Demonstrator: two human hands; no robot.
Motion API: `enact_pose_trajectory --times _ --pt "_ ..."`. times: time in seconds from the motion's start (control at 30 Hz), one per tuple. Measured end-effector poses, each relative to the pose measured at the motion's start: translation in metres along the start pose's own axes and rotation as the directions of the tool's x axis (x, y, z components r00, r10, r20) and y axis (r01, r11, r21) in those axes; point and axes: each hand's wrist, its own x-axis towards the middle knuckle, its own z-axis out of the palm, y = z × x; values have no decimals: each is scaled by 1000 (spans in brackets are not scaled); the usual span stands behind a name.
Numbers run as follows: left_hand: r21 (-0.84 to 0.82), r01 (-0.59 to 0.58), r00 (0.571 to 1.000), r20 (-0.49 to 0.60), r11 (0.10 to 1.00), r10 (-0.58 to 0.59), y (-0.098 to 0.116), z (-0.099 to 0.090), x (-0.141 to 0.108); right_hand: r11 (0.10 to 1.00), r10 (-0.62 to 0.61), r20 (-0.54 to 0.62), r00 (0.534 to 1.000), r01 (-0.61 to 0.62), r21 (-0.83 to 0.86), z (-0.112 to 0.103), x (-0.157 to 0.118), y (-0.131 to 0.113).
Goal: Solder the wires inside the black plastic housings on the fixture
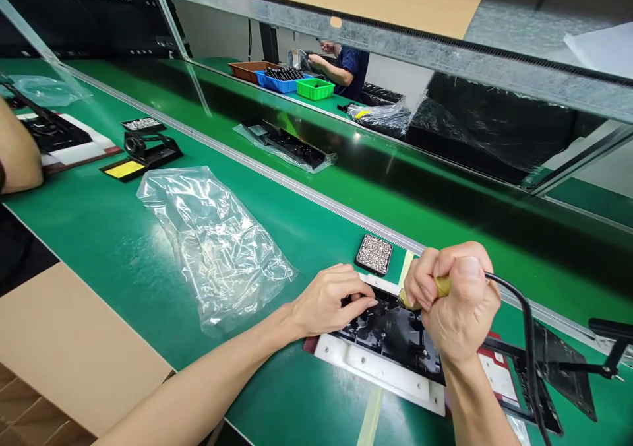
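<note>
My right hand (pixel 457 301) is closed in a fist round the yellow handle of a soldering iron (pixel 442 287), whose black cord leaves behind the thumb. The iron points down and left at a black plastic panel (pixel 390 330); its tip is hidden. That panel lies in a white fixture (pixel 366 361) on the green bench. Over the panel's left end, my left hand (pixel 333 299) has its thumb and fingers pinched together. Anything between them is too small to make out. Just beyond the fixture sits a small black tray of tiny metal parts (pixel 374 254).
A clear plastic bag (pixel 222 248) lies left of the fixture. Farther left are a soldering iron stand (pixel 141 152) and another person's arm (pixel 18 149). A bagged black panel (pixel 284 144) rests on the green conveyor (pixel 445 215). A metal shelf (pixel 376 43) hangs overhead; black frames (pixel 534 386) lie right.
</note>
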Motion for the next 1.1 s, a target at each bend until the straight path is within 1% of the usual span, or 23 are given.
enact_pose_trajectory --times 0.2,0.33,0.63,1.1 --pt "10 -11 1000 -6 1000 11 3 1 1 1000 -8 -74 997 9 18 0 0 0" --pt "25 -13 1000 -15 1000 13 5 1 2 1000 8 -111 994 -6 25 0 2 -1" --pt "21 -16 1000 -13 1000 16 6 1 2 998 38 -120 992 -31 60 0 4 -2" --pt "2 -9 1000 -6 1000 9 6 -1 1 996 32 -106 994 -24 82 -2 1 -1"
